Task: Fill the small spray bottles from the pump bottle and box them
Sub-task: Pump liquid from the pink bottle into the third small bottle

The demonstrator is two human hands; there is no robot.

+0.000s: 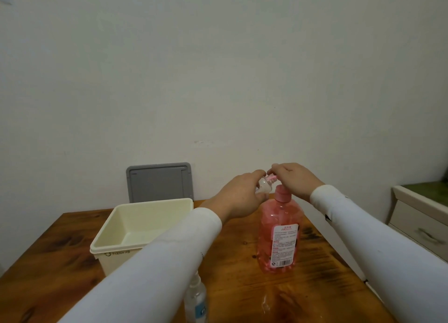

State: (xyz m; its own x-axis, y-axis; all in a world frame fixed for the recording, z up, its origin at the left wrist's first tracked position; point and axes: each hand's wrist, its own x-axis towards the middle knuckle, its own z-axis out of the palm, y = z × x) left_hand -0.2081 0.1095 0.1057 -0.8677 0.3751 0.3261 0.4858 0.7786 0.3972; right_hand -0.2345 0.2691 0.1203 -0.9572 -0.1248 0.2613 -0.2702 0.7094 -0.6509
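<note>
A tall pink pump bottle (279,233) with a white label stands upright on the wooden table (315,269). My right hand (294,180) rests on top of its pink pump head (344,177), fingers bent down over it. My left hand (238,195) grips a small clear bottle (337,188), tilted with its mouth at the pump's nozzle. A cream plastic box (143,225) sits open and empty to the left. Another small clear spray bottle (196,298) with a blue label stands near the front edge, partly behind my left sleeve.
A grey lid (158,182) leans against the white wall behind the box. A small clear object (266,302) lies on the table near the front. A pale cabinet with a drawer handle (421,225) stands off the table's right side.
</note>
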